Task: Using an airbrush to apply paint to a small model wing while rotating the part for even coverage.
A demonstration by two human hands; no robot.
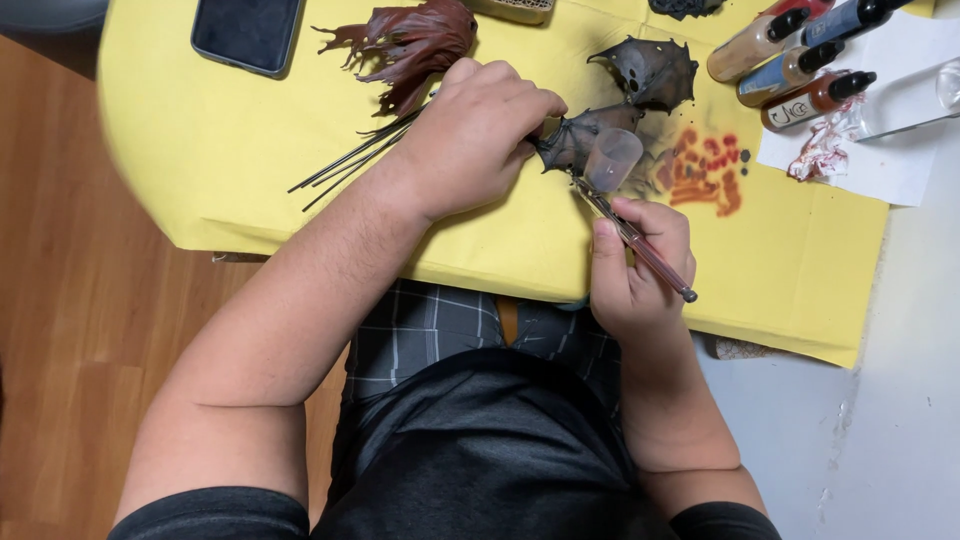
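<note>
Nearest the viewer, a dark shirt and plaid shorts are seen above a wooden floor [60, 300]. The right hand [640, 270] is closed around an airbrush [632, 236], a slim reddish pen-shaped tool with a translucent cup [612, 158] at its front end; the grip is a pen hold, with the index finger laid along the barrel. The left hand [475, 135] is closed over the near edge of a dark spiked wing piece [578, 135], which lies on the yellow paper [230, 170] covering the surface, just ahead of the airbrush tip. Thin black rods [350, 160] fan out from under the left wrist. Beside the wing piece, red and orange test sprays [705, 172] mark the paper. Farther off lie a second dark spiked piece [652, 72] and a reddish-brown spiked piece [410, 45]. A black phone [248, 32] lies face up at the far left. At the far right, three small dropper bottles [790, 70] with black caps lie tilted; their contents are tan, dark blue and brown, and their labels are too small to make out. Beside them lies a white paper sheet [880, 150] stained with red paint.
</note>
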